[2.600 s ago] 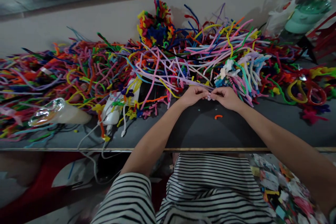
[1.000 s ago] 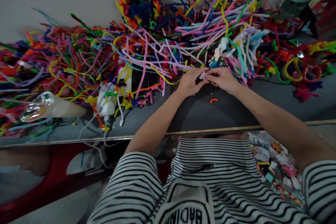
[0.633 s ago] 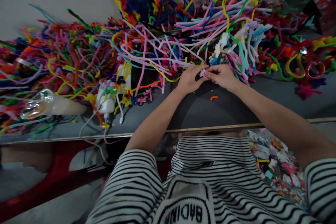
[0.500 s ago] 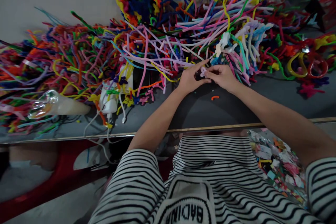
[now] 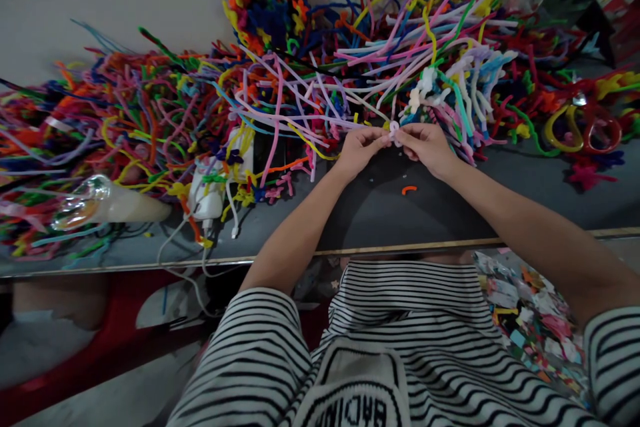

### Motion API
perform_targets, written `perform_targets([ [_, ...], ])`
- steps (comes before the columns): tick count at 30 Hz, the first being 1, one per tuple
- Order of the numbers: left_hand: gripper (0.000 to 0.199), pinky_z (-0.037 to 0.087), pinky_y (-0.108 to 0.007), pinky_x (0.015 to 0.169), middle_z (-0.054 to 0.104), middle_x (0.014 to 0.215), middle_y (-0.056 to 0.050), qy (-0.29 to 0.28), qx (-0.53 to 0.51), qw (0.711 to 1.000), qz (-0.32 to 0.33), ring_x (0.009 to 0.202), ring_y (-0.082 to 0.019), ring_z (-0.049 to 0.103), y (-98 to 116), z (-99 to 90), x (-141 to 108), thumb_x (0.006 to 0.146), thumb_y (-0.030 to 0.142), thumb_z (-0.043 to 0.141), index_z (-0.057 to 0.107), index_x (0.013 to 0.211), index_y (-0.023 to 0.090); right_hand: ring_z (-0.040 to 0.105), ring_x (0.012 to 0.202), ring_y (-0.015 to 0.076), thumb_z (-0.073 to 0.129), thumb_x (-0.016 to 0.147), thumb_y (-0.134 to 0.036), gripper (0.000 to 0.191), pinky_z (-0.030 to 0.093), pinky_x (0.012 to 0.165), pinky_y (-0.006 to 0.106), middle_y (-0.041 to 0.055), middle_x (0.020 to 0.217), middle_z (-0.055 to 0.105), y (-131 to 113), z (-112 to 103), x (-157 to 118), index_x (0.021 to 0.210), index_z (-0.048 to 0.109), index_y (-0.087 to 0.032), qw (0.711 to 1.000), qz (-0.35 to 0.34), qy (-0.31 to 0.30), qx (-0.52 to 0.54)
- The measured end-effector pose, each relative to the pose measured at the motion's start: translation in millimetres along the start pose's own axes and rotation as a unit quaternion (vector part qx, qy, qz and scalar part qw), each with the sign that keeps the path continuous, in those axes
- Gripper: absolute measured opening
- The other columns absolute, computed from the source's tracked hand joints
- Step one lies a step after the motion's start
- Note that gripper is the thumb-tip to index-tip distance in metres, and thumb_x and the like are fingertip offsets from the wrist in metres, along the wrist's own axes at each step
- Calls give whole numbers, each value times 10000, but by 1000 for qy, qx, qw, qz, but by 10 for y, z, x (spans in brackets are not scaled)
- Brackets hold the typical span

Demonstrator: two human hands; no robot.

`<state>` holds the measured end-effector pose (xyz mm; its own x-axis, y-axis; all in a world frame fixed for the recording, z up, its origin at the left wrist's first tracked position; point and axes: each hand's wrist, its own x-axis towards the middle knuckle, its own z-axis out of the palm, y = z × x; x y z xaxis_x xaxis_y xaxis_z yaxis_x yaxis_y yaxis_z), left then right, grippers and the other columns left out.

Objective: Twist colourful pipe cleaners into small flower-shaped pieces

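A small pale lilac looped pipe cleaner (image 5: pixel 394 128) is pinched between my two hands above the dark table. My left hand (image 5: pixel 361 149) holds it from the left with thumb and forefinger pressed together. From the other side, the fingertips of my right hand (image 5: pixel 426 145) close on the same piece. Fingers partly hide its lower part. A short orange pipe cleaner scrap (image 5: pixel 409 190) lies on the table below my hands. Just behind them rises a bundle of white, blue and pink pipe cleaners (image 5: pixel 453 100).
Heaped pipe cleaners (image 5: pixel 150 107) run along the back of the table (image 5: pixel 360 220). Scissors (image 5: pixel 583 130) with yellow and red handles lie at right. On the left are a white charger (image 5: pixel 207 197) with cables and a pale bottle (image 5: pixel 135 203). Scraps (image 5: pixel 540 320) cover the floor at lower right.
My left forefinger, stretched out before, has drawn in to pinch the lilac piece. The loop now stands upright between both hands, slightly further right.
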<state>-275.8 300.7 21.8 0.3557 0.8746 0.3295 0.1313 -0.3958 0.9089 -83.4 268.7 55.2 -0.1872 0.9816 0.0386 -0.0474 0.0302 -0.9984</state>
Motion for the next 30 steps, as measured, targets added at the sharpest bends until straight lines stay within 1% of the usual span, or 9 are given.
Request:
perform_targets([
  [5, 549, 571, -288, 785, 755, 818, -49, -30, -11, 999, -7, 781, -132, 685, 50, -9, -4, 865, 715, 703, 733, 821, 169, 399, 493, 58, 853, 744, -662, 513, 285, 444, 248, -17, 643, 575, 85, -20, 11, 782, 712, -171, 999, -35, -19, -13],
  [11, 548, 567, -298, 783, 753, 808, -51, -30, -2, 1000, 5, 776, -140, 684, 43, 13, -10, 874, 702, 703, 724, 783, 162, 415, 503, 65, 853, 722, -675, 530, 305, 456, 247, -2, 643, 614, 130, -44, 14, 801, 757, -160, 998, -43, -3, -46],
  [18, 557, 574, -318, 814, 768, 828, -63, -37, 43, 998, 9, 808, -157, 699, -5, 15, 5, 896, 711, 664, 723, 792, 167, 414, 489, 68, 862, 723, -643, 490, 313, 473, 255, -3, 590, 602, 124, -64, 7, 752, 768, -163, 995, -55, 5, -81],
  [20, 534, 569, -316, 794, 762, 821, -60, -27, 57, 998, 18, 790, -155, 692, -19, 27, 4, 923, 685, 647, 725, 806, 170, 419, 486, 72, 861, 723, -646, 487, 307, 465, 251, -3, 588, 602, 148, -63, 21, 762, 773, -169, 995, -57, 11, -76],
  [22, 499, 557, -315, 758, 755, 819, -52, 13, 97, 995, 30, 749, -149, 670, -18, 40, -7, 965, 646, 612, 732, 851, 176, 427, 482, 77, 854, 733, -648, 482, 307, 453, 247, -1, 586, 603, 171, -52, 37, 783, 779, -175, 996, -50, 32, -62],
  [24, 439, 552, -333, 779, 763, 861, -56, 60, 179, 980, 62, 770, -162, 668, 0, 44, -23, 1003, 589, 585, 739, 918, 186, 443, 473, 82, 854, 736, -642, 475, 314, 444, 246, 6, 587, 612, 183, -39, 48, 785, 778, -176, 997, -38, 57, -48],
  [25, 406, 553, -353, 818, 772, 900, -67, 72, 229, 967, 86, 817, -179, 680, 13, 40, -32, 1014, 559, 582, 743, 957, 191, 451, 467, 82, 857, 734, -635, 468, 319, 439, 247, 11, 595, 623, 184, -33, 50, 778, 774, -176, 996, -32, 65, -43],
  [28, 348, 541, -415, 928, 792, 1028, -115, 55, 369, 915, 154, 987, -245, 709, 49, 23, -54, 1034, 485, 568, 749, 1071, 190, 460, 452, 82, 869, 728, -615, 450, 326, 426, 253, 24, 619, 654, 175, -30, 48, 743, 755, -180, 997, -25, 72, -35],
  [30, 362, 540, -424, 914, 793, 1056, -139, 38, 423, 890, 164, 1009, -268, 717, 64, 21, -61, 1056, 454, 521, 748, 1103, 177, 459, 444, 80, 873, 729, -607, 445, 321, 420, 256, 26, 618, 659, 166, -33, 42, 723, 742, -182, 997, -31, 67, -34],
])
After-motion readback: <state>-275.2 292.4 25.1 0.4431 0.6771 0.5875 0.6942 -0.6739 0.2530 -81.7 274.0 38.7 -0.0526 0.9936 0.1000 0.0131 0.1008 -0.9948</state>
